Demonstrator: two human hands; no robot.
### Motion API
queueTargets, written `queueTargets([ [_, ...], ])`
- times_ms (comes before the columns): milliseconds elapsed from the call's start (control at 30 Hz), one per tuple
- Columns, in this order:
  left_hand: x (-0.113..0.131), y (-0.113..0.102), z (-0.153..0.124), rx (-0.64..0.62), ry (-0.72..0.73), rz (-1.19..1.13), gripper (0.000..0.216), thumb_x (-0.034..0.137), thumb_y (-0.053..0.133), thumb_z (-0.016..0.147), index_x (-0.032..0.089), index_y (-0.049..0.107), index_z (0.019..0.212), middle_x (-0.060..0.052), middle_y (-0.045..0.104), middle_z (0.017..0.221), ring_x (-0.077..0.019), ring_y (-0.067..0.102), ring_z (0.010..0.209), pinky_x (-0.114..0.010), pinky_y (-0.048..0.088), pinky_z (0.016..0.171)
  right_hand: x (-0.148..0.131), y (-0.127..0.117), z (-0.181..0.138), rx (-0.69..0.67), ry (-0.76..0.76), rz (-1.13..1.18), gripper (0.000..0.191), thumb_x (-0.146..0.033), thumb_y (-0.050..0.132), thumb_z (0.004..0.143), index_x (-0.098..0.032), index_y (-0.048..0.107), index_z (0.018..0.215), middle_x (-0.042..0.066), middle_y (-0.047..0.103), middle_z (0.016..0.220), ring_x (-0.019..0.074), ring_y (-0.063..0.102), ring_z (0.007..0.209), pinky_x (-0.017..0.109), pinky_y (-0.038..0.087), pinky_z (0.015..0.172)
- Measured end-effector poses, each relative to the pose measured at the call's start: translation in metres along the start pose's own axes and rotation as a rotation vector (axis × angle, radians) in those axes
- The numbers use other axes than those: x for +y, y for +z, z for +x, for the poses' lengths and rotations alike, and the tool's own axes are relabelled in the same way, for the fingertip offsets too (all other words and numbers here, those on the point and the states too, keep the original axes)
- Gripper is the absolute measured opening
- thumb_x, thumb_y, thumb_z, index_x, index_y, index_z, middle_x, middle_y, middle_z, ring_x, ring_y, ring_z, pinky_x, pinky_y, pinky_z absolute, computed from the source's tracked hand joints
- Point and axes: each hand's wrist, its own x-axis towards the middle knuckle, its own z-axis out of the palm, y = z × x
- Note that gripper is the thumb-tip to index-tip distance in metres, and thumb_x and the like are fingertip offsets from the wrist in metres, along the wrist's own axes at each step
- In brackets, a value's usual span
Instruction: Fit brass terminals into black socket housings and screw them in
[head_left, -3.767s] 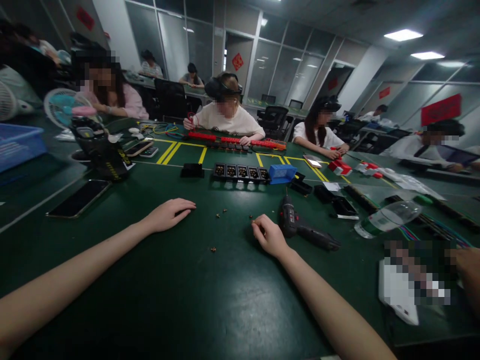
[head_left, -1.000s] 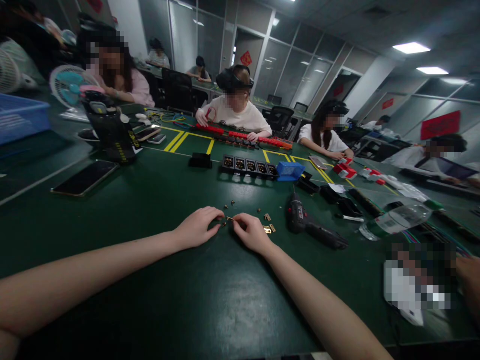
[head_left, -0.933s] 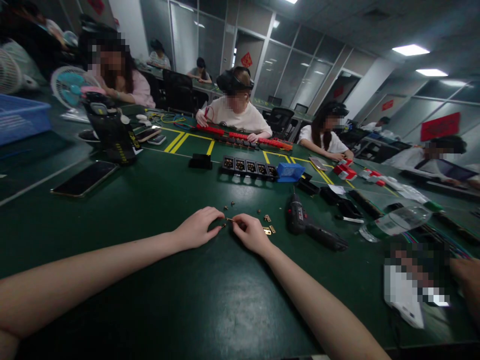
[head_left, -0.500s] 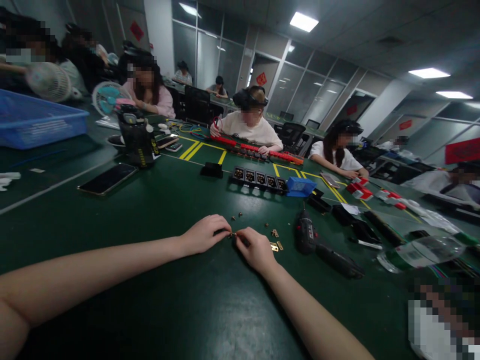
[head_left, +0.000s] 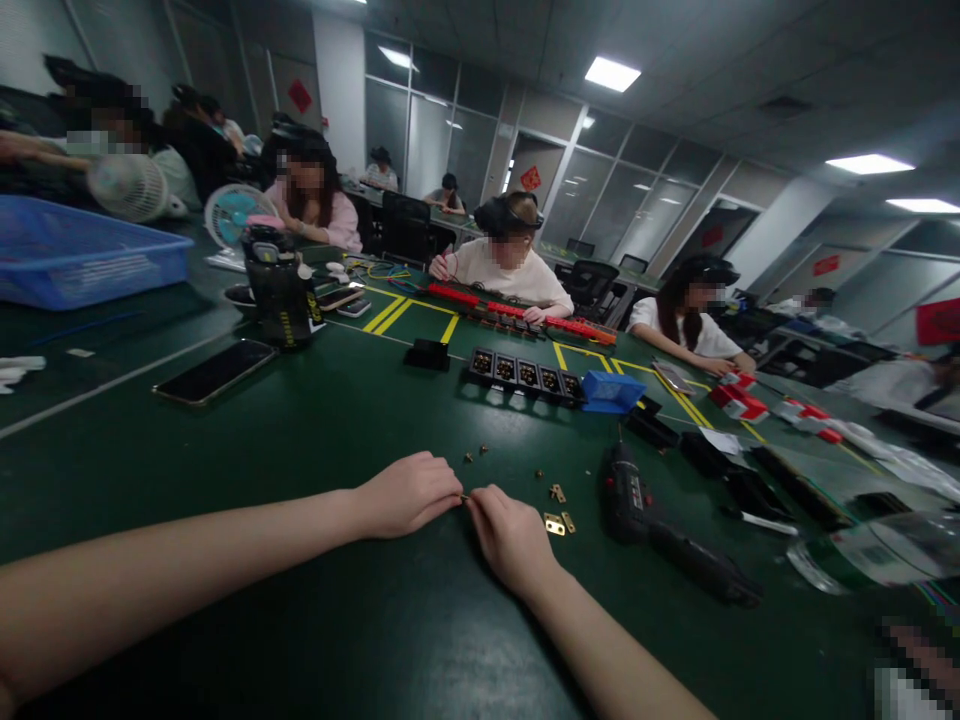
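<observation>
Bench, green-topped, marked toward the far edge with yellow tape lines. Left hand: thumb and forefinger pinched on one end of a small brass piece. Right hand: fingertips likewise pinched on its other end, the two hands nearly meeting; the piece, mostly covered, is held in the nearer half of the bench, toward its middle.

Beyond the hands, toward the far edge: two screws loose on the top, then a black five-compartment tray of brass-coloured parts, with a blue bin at its right end.

Right of the right hand: brass plates near it; next, a black power drill lying on its side between the plates and a toppled clear bottle.

Toward the left edge: a smartphone, face up; a black tumbler; a fan; a blue basket.

Far edge: a seated co-worker, hands at a red strip.
</observation>
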Motion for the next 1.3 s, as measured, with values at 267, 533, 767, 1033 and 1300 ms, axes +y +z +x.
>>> queueTargets([
  [267, 0.0, -0.003, 0.0, -0.117, -0.007, -0.126, 0.03, 0.028, 0.036, 0.105, 0.018, 0.063, 0.098, -0.005, 0.065, 0.088, -0.0195, 0.058, 0.085, -0.032, 0.044, 0.077, -0.005, -0.003, -0.002, -0.021, -0.033, 0.05, 0.024, -0.029, 0.039, 0.105, -0.021, 0.061, 0.1, 0.006, 0.066, 0.084, 0.0166, 0.062, 0.068, 0.028, 0.042, 0.062],
  [533, 0.001, -0.002, -0.003, -0.082, 0.133, 0.019, 0.033, 0.026, 0.034, 0.105, 0.017, 0.06, 0.088, -0.006, 0.063, 0.083, -0.0198, 0.054, 0.079, -0.033, 0.042, 0.071, -0.005, -0.005, -0.001, -0.11, 0.084, 0.275, 0.021, -0.03, 0.04, 0.105, -0.023, 0.058, 0.095, 0.003, 0.066, 0.083, 0.0166, 0.063, 0.073, 0.026, 0.041, 0.065],
  [767, 0.001, -0.003, -0.003, -0.036, 0.191, 0.099, 0.03, 0.023, 0.036, 0.104, 0.016, 0.061, 0.089, -0.006, 0.062, 0.083, -0.0189, 0.053, 0.077, -0.032, 0.041, 0.07, -0.006, -0.013, 0.002, -0.166, 0.118, 0.428, 0.022, -0.029, 0.042, 0.103, -0.023, 0.055, 0.088, 0.001, 0.062, 0.079, 0.0149, 0.058, 0.071, 0.025, 0.039, 0.066],
  [1033, 0.004, -0.001, -0.003, 0.002, 0.235, 0.203, 0.028, 0.023, 0.039, 0.105, 0.016, 0.061, 0.09, -0.004, 0.062, 0.081, -0.0182, 0.053, 0.076, -0.032, 0.038, 0.068, 0.001, -0.013, 0.004, -0.225, 0.173, 0.657, 0.035, -0.038, 0.041, 0.104, -0.02, 0.05, 0.076, -0.004, 0.05, 0.067, 0.0114, 0.047, 0.062, 0.024, 0.036, 0.062],
  [1300, 0.001, -0.002, -0.004, -0.108, 0.044, -0.031, 0.028, 0.03, 0.04, 0.104, 0.017, 0.061, 0.091, -0.005, 0.062, 0.085, -0.0188, 0.055, 0.078, -0.033, 0.04, 0.071, -0.002, -0.012, 0.003, -0.162, 0.14, 0.57, 0.017, -0.03, 0.047, 0.102, -0.02, 0.058, 0.093, 0.0, 0.063, 0.082, 0.0133, 0.057, 0.073, 0.024, 0.041, 0.069],
])
